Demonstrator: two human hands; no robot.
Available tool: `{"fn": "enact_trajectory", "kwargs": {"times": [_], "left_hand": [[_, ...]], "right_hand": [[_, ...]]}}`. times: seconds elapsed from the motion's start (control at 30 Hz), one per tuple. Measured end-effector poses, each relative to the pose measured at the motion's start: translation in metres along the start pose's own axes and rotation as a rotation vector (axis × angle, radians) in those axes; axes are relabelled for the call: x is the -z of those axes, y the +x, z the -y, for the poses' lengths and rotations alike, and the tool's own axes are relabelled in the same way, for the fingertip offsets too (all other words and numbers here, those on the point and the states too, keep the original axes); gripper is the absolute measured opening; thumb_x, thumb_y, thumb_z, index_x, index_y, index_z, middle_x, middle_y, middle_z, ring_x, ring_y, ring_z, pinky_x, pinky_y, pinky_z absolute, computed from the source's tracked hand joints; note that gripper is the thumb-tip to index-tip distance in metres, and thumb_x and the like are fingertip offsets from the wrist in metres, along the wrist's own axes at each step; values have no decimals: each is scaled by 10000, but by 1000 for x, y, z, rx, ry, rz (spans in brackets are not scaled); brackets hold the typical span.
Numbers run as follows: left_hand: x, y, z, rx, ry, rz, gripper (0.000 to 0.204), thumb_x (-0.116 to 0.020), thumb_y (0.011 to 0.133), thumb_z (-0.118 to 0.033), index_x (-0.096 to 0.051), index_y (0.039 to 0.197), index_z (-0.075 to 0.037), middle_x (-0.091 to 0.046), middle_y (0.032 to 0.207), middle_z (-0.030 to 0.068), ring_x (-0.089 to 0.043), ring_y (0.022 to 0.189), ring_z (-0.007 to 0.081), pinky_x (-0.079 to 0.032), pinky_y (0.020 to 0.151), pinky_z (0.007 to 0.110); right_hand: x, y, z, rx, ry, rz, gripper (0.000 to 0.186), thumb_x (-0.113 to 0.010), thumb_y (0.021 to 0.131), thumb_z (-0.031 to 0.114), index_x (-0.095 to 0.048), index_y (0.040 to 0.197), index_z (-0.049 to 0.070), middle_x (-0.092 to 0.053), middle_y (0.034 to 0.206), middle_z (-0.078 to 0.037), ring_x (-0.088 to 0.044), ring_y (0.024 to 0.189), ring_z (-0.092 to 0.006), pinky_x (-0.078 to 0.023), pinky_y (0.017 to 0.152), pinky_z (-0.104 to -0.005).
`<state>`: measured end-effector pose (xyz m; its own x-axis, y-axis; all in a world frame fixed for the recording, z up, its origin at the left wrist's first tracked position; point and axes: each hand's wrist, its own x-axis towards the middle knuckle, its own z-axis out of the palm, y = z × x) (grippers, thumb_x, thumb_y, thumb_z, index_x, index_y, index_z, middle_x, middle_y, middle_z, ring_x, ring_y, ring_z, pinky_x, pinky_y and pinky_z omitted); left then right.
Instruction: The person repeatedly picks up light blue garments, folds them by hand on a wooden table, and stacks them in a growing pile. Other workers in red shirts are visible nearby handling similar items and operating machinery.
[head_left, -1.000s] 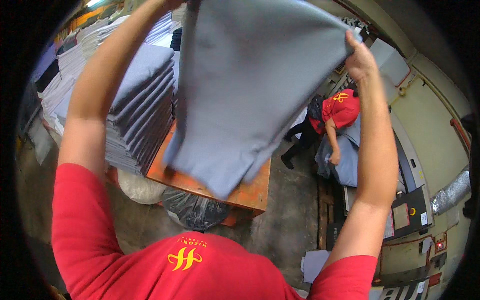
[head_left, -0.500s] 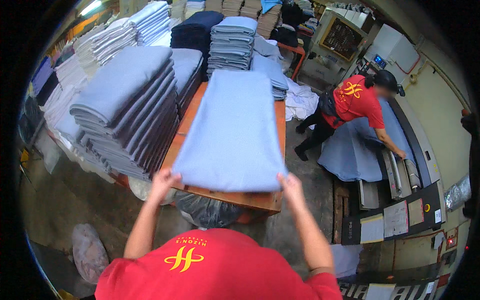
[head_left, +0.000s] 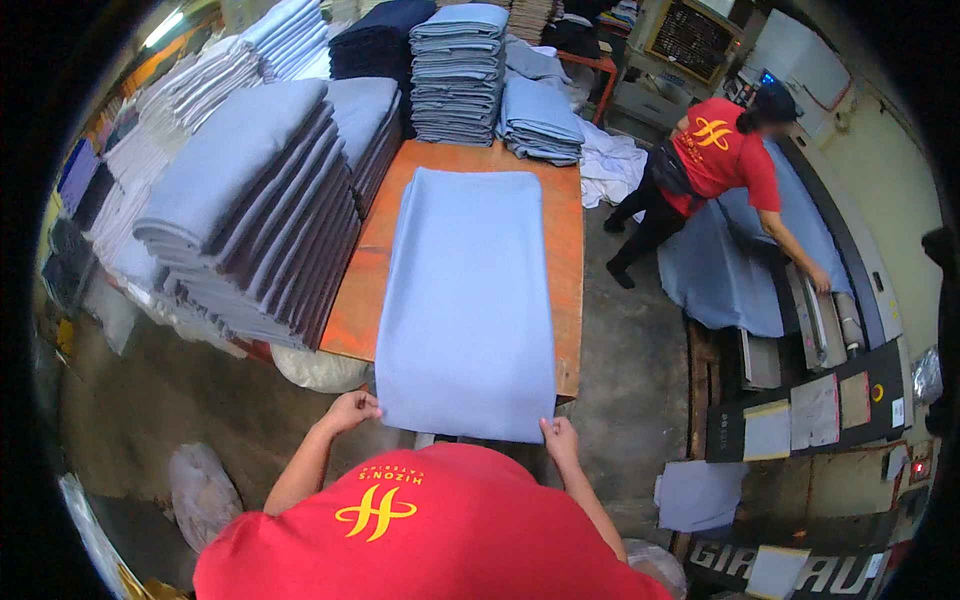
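A folded light-blue cloth (head_left: 465, 300) lies lengthwise on an orange-brown wooden table (head_left: 566, 260), its near end hanging past the front edge. My left hand (head_left: 352, 411) pinches the near left corner between thumb and fingers. At the near right corner, my right hand (head_left: 560, 440) is closed on the same cloth. To the left stands a tall, leaning stack of folded blue-grey cloths (head_left: 240, 190).
More folded grey-blue cloths (head_left: 458, 75) and a dark stack (head_left: 375, 50) stand at the table's far end. White linens (head_left: 180, 100) are piled far left. On the right, a co-worker (head_left: 725, 165) reaches over a long machine (head_left: 865, 290) with blue fabric on it. A plastic bag (head_left: 203, 495) lies on the floor.
The cloth has come down flat onto the table and nearer to me, its near end now past the edge. Both my hands have drawn back toward my body, still gripping its corners.
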<state>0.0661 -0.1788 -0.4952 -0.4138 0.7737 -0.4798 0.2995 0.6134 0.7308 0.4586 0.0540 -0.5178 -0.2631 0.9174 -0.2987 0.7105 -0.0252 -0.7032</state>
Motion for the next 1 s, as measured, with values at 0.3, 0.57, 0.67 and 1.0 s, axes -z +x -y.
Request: {"fn": "enact_trajectory", "kwargs": {"times": [0.3, 0.57, 0.67, 1.0], "left_hand": [[48, 119, -92, 129, -248, -155, 637, -667, 843, -467, -565, 1218, 37, -642, 1073, 146, -616, 961, 236, -485, 830, 347], [53, 170, -128, -81, -693, -351, 379, -699, 836, -178, -589, 1118, 51, -664, 992, 151, -630, 855, 220, -502, 753, 345], [62, 176, -102, 182, -531, -373, 417, -707, 829, -203, -584, 1130, 59, -662, 1007, 166, -640, 864, 245, -510, 778, 366], [101, 259, -129, 13, -543, -304, 522, -746, 803, -246, -569, 1192, 54, -652, 1074, 178, -650, 912, 278, -506, 820, 385]], "right_hand": [[5, 55, 64, 320, -155, -285, 343, -604, 889, 263, -559, 1070, -25, -559, 1066, -230, -521, 1027, -406, -424, 867, -483], [-18, 158, 121, 144, -142, -269, 381, -578, 909, 297, -569, 1077, -44, -559, 1107, -247, -536, 1049, -412, -427, 896, -484], [-32, 174, 127, 172, -166, -224, 399, -589, 900, 305, -564, 1084, -48, -563, 1102, -253, -540, 1046, -418, -434, 902, -482], [-64, 306, 200, -370, 773, 295, 512, -599, 913, 349, -517, 1224, -49, -573, 1216, -232, -542, 1145, -362, -437, 964, -456]]}}
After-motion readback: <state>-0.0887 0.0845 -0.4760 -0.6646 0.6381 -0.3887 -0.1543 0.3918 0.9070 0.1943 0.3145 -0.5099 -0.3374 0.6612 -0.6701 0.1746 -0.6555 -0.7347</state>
